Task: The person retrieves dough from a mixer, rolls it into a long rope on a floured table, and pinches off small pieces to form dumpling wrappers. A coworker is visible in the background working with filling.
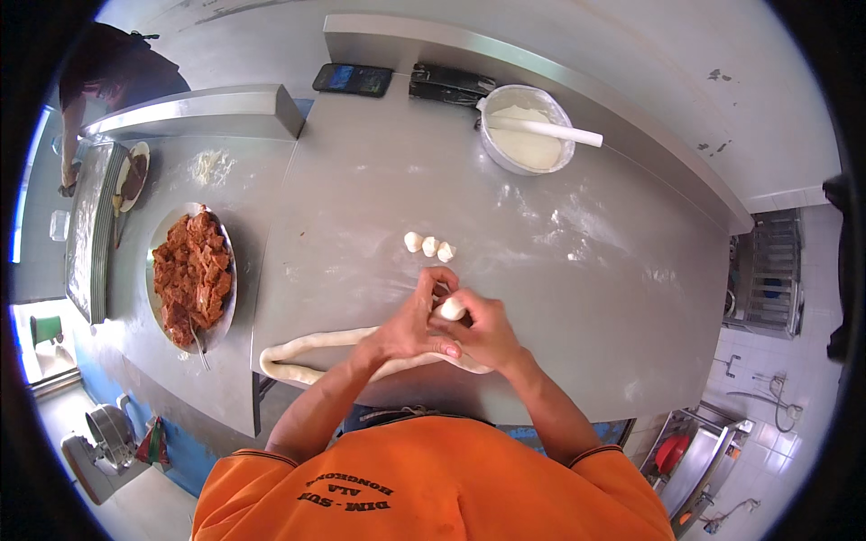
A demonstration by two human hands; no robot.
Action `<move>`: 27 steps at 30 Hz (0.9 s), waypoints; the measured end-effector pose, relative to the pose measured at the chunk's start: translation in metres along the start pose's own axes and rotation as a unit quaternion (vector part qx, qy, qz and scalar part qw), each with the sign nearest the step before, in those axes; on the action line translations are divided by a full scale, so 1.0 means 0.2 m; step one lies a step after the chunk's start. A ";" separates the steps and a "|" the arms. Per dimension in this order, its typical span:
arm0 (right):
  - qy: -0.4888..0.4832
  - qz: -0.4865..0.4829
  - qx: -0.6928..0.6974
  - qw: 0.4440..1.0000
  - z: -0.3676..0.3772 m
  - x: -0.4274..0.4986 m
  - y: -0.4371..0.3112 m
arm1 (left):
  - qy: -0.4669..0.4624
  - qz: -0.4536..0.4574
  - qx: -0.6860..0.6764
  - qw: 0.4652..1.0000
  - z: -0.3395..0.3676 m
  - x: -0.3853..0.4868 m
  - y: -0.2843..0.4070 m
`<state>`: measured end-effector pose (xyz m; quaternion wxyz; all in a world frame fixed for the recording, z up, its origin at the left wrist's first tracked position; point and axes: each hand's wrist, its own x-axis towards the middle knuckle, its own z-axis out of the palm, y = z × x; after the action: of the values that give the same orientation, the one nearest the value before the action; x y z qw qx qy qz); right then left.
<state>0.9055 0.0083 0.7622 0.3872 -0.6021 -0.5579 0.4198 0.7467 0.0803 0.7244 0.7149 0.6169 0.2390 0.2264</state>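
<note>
My left hand point(404, 323) and my right hand point(486, 324) meet over the front part of the steel table. A pale knob of dough point(452, 309) shows between them, pinched by the fingers of my right hand. My left hand is curled around dough just beside it. A long dough rope point(298, 350) lies folded in a loop along the table's near edge and passes under both hands. Whether the knob is still joined to the rope is hidden by my fingers. Just beyond my fingertips, three small dough pieces point(429, 246) sit in a short row.
A steel platter of reddish marinated meat point(193, 270) with a utensil is at left, beside stacked trays point(95, 233) and a small plate point(134, 177). A flour tub point(497, 159) with a white rolling pin point(587, 136) and a phone point(353, 80) stand at back. Another person point(118, 71) is far left.
</note>
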 end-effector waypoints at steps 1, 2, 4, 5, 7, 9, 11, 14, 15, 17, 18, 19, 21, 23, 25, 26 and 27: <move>0.054 0.002 0.040 0.998 -0.01 0.00 -0.01 | -0.006 -0.030 0.049 0.998 0.01 0.02 0.00; 0.080 0.054 0.081 0.992 -0.02 -0.01 -0.02 | -0.031 -0.108 0.184 0.976 0.03 0.04 0.00; 0.070 0.012 0.002 0.998 -0.02 -0.01 -0.02 | -0.011 -0.080 0.234 0.969 0.06 0.07 0.00; 0.081 0.008 -0.034 0.996 -0.02 -0.02 -0.01 | 0.000 -0.097 0.272 0.958 0.07 0.08 0.01; 0.132 -0.053 -0.047 0.989 0.00 -0.03 0.02 | 0.017 -0.055 0.234 0.971 0.08 0.09 0.02; 0.108 -0.060 -0.071 0.990 0.02 -0.04 0.09 | -0.009 -0.020 0.187 0.982 0.08 0.07 0.05; 0.185 -0.242 -0.134 0.943 0.02 -0.04 0.19 | -0.040 0.012 0.188 0.981 0.05 0.03 0.08; 0.181 -0.042 -0.116 0.976 0.00 -0.01 0.38 | 0.030 0.075 0.019 0.997 0.00 -0.02 0.14; 0.162 0.143 -0.088 0.972 0.00 0.01 0.44 | 0.058 0.119 -0.071 0.989 -0.01 -0.03 0.16; 0.178 0.136 -0.018 0.974 0.02 0.04 0.52 | 0.126 -0.008 0.052 0.991 -0.02 -0.06 0.18; 0.172 0.122 0.007 0.978 0.03 0.07 0.55 | 0.133 -0.028 0.065 0.989 -0.01 -0.08 0.18; 0.152 0.111 0.035 0.981 0.04 0.10 0.57 | 0.145 -0.050 0.085 0.984 -0.01 -0.07 0.18; 0.161 0.068 -0.006 0.985 0.06 0.17 0.59 | 0.074 -0.072 0.038 0.994 0.01 -0.09 0.14; 0.139 0.046 -0.077 0.986 0.05 0.23 0.57 | 0.041 -0.038 0.053 0.997 0.02 -0.10 0.10; 0.105 0.075 -0.193 0.973 0.04 0.25 0.51 | 0.030 -0.033 0.042 0.998 0.02 -0.11 0.05; 0.114 0.066 -0.187 0.973 0.03 0.24 0.46 | 0.027 -0.028 0.026 0.999 0.02 -0.11 0.04; 0.117 0.091 -0.183 0.972 0.02 0.21 0.40 | 0.030 -0.054 0.012 0.998 0.02 -0.11 0.02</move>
<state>0.9312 0.0445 0.6835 0.2933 -0.7559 -0.5189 0.2707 0.7311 0.0647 0.7302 0.7108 0.6047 0.2965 0.2030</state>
